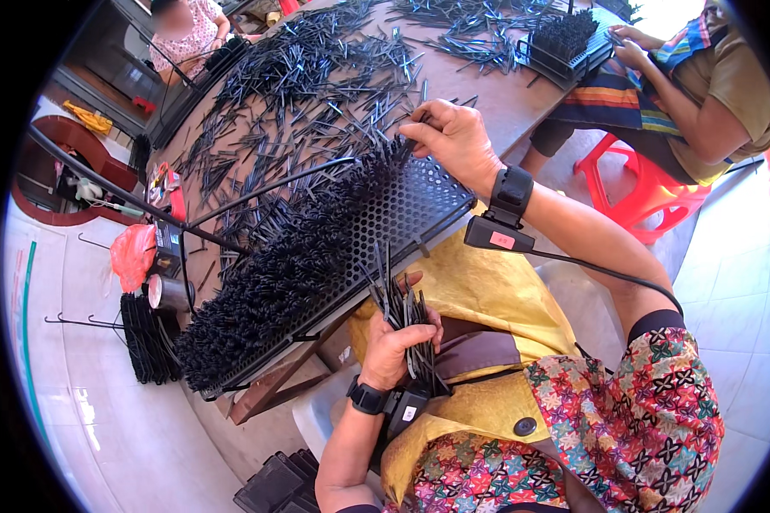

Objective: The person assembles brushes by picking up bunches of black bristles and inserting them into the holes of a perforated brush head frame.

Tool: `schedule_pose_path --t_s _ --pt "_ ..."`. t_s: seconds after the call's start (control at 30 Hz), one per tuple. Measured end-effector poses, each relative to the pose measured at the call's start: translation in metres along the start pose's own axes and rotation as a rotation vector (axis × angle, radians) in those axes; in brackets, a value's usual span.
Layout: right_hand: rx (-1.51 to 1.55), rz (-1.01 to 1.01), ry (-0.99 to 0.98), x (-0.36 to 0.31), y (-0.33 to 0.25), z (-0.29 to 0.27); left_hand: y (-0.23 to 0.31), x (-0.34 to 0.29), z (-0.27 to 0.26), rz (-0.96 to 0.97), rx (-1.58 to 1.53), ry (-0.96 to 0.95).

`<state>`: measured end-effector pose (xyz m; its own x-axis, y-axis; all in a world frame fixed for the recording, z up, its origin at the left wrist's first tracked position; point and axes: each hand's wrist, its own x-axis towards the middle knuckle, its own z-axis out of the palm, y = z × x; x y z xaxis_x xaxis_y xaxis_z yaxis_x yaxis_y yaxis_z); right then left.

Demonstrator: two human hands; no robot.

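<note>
A black perforated panel (415, 205) lies slantwise along the near edge of the table. Dense tufts of thin black strips (265, 295) stand up from its far and left part, while bare holes show along its near right side. My left hand (393, 350), in front of the panel, is closed around a bundle of loose black strips (415, 329) that point upward. Over the panel's far right end, my right hand (458, 141) has its fingers pinched together at the last tufts. Whatever sits between those fingertips is too small to make out.
Loose black strips (304, 68) cover much of the brown table (496, 107). A curved black rod (128, 184) crosses above the left side. At right, a person holds another tufted panel (565, 43) near a red stool (637, 188); another person sits at far left.
</note>
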<state>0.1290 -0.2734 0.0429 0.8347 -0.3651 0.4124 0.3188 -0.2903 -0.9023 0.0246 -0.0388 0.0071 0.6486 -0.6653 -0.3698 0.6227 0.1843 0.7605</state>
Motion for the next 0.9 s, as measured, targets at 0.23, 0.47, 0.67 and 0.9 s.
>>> schedule_pose_path --t_s 0.23,0.47,0.67,0.9 --pt "-0.304 -0.230 -0.058 0.003 0.005 0.008 0.001 0.000 0.001 0.005 -0.001 -0.004" --pt "-0.696 -0.445 -0.370 0.020 -0.012 0.015 0.000 0.000 0.002 0.011 -0.025 -0.020" --pt "-0.853 -0.572 -0.477 0.031 -0.021 0.017 -0.002 0.001 0.000 -0.007 -0.026 -0.023" --pt "-0.804 -0.652 -0.629 0.038 -0.026 0.019 -0.001 0.001 0.002 -0.004 -0.010 -0.022"
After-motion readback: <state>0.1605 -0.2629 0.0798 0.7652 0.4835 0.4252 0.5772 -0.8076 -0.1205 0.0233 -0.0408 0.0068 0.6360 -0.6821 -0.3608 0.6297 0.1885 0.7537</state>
